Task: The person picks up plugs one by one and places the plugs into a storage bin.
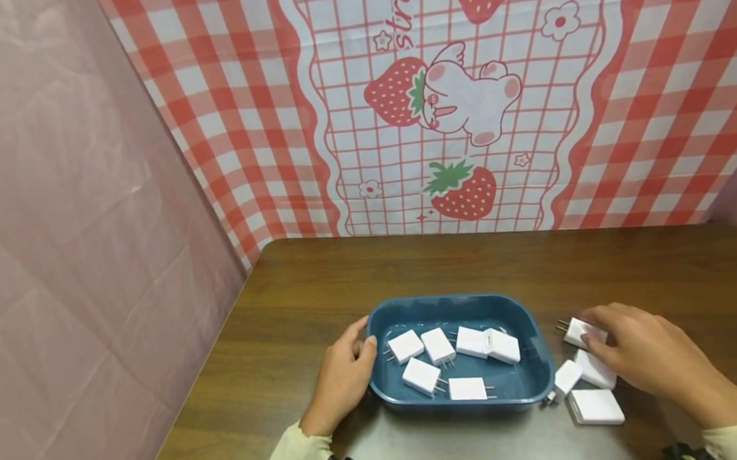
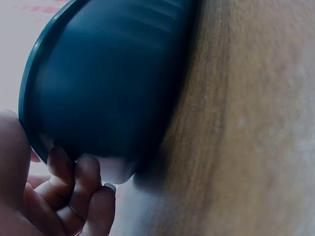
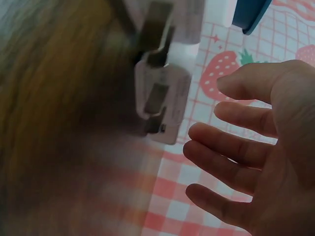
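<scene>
A dark blue plastic bin (image 1: 438, 309) stands on the table, with several white plug-in chargers (image 1: 467, 388) lying loose inside it. My left hand (image 1: 343, 374) grips the bin's left end, thumb at the rim; the left wrist view shows fingers (image 2: 88, 172) bent against the outer wall (image 2: 108, 83). To the right of the bin lies a small cluster of more white chargers (image 1: 595, 407). Over its farthest charger (image 1: 579, 331) hovers my right hand (image 1: 640, 346). In the right wrist view its fingers (image 3: 231, 142) are spread and relaxed, holding nothing, beside chargers (image 3: 179, 93) with metal prongs.
The brown wooden table (image 1: 295, 285) runs back to a red-and-white checked cloth (image 1: 261, 159) printed with strawberries. A pale pink cloth (image 1: 74, 243) hangs along the left side. Bare wood shows left of the bin and behind it.
</scene>
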The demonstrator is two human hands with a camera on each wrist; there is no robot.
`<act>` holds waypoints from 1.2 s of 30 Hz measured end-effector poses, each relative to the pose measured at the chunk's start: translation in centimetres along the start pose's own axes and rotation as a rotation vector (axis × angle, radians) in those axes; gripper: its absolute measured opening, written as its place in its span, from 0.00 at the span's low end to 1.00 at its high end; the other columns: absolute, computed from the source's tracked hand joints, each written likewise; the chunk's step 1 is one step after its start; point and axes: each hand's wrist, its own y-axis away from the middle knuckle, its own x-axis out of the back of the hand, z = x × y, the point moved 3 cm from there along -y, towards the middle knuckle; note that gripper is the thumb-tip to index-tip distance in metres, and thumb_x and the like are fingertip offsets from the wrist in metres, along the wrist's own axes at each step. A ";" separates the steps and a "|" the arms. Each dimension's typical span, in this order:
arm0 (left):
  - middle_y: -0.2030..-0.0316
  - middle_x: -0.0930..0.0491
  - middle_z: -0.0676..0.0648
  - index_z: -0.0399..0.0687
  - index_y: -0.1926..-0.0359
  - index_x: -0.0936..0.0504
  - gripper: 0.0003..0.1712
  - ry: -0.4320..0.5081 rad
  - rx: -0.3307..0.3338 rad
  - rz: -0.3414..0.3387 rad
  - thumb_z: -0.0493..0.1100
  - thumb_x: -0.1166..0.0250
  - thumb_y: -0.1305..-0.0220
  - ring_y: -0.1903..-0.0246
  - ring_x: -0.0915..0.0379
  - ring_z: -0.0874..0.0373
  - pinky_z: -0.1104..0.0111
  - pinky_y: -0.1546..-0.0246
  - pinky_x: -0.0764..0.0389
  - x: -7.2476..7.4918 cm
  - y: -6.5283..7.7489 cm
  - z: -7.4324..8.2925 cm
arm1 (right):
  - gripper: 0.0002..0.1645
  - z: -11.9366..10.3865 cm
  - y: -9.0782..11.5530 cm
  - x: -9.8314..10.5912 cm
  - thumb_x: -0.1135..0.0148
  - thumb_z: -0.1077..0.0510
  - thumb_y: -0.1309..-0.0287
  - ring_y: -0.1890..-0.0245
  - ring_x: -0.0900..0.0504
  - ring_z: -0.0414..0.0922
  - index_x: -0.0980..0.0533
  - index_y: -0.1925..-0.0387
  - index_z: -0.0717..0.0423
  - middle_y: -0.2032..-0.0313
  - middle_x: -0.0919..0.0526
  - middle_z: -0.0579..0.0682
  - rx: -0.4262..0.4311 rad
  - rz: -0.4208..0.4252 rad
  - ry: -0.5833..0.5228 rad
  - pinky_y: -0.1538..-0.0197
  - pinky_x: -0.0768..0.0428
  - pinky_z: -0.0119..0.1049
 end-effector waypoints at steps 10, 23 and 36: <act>0.82 0.28 0.55 0.42 0.34 0.25 0.25 0.014 0.004 -0.008 0.45 0.41 0.28 0.82 0.33 0.61 0.68 0.77 0.32 0.0 0.0 0.0 | 0.24 1.1 -0.1 -0.9 0.27 0.53 0.47 0.67 0.21 0.49 0.19 0.51 0.61 0.62 0.17 0.53 -0.060 -0.087 -0.012 0.67 0.23 0.54; 0.81 0.28 0.54 0.43 0.34 0.24 0.24 0.019 0.006 -0.009 0.44 0.41 0.28 0.82 0.33 0.60 0.68 0.77 0.32 0.0 0.1 0.0 | 0.26 1.3 -0.2 -1.5 0.28 0.51 0.44 0.70 0.25 0.46 0.20 0.46 0.59 0.66 0.19 0.48 -0.125 -0.167 -0.043 0.73 0.28 0.43; 0.82 0.29 0.55 0.43 0.34 0.24 0.24 0.018 0.005 -0.008 0.44 0.41 0.28 0.82 0.33 0.61 0.68 0.78 0.33 -0.1 0.0 -0.1 | 0.28 1.4 -0.5 -1.5 0.27 0.50 0.45 0.70 0.24 0.48 0.20 0.47 0.62 0.65 0.17 0.53 -0.163 -0.175 -0.069 0.71 0.25 0.47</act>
